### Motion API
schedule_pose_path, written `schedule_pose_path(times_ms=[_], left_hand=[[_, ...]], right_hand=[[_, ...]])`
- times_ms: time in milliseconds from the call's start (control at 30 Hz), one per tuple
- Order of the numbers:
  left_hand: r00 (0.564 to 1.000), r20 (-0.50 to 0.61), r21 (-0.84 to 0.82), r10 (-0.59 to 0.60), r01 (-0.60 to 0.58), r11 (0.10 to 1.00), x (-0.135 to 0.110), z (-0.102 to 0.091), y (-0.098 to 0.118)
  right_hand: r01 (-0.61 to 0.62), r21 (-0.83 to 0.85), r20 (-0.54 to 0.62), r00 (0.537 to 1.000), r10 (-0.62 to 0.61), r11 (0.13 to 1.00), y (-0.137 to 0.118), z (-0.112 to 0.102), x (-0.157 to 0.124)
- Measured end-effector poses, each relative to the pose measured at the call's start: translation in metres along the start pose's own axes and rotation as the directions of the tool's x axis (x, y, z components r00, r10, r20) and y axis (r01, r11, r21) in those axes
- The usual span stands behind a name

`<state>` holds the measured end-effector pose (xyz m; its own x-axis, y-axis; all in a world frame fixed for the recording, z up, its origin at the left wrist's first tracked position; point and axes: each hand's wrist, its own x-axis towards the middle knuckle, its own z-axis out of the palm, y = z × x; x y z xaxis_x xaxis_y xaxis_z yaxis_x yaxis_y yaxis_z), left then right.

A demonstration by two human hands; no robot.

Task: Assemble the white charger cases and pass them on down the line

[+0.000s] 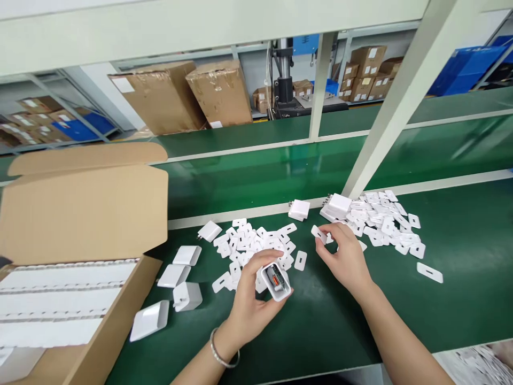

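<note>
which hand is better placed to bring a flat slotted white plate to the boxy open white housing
Likely the right hand: it pinches such a plate; the left hand holds the housing, open end facing the camera.

Head-worn view, forward and down

The charger housing (277, 282) and the held plate (318, 233) look like smooth plastic with a slight sheen, the worktop (320, 321) is smooth and glossy, the box (86, 214) is matt cardboard, the slanting post (395, 107) resembles painted metal, and the bangle (216, 354) is shiny metal.
</note>
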<state>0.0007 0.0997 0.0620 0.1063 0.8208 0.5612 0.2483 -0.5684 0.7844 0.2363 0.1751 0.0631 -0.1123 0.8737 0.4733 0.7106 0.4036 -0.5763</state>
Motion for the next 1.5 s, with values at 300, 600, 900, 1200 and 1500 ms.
schedule_pose_path(times_ms=[300, 600, 900, 1200, 1500], left_hand=[[0.996, -0.086, 0.054, 0.005, 0.0, 0.999, -0.011, 0.013, -0.018], [0.983, 0.052, 0.221, -0.177, 0.161, 0.962, -0.02, 0.021, -0.019], [0.975, 0.095, 0.088, -0.199, 0.191, 0.978, -0.026, 0.011, -0.02], [0.979, -0.041, 0.028, -0.198, 0.2, 0.979, -0.024, 0.019, -0.019], [0.997, -0.024, 0.16, -0.075, 0.078, 0.984, -0.027, 0.015, -0.016]], right_hand=[[0.184, 0.308, 0.013, 0.98, -0.197, 0.933, -0.039, 0.007, -0.016], [0.344, 0.355, -0.016, 0.932, -0.362, 0.869, -0.055, 0.026, -0.036], [0.406, 0.311, -0.047, 0.91, -0.413, 0.859, -0.054, 0.026, -0.035], [0.169, 0.439, 0.152, 0.954, -0.259, 0.882, -0.06, 0.028, -0.039], [-0.212, 0.678, 0.388, 0.916, -0.097, 0.704, -0.058, 0.027, -0.035]])
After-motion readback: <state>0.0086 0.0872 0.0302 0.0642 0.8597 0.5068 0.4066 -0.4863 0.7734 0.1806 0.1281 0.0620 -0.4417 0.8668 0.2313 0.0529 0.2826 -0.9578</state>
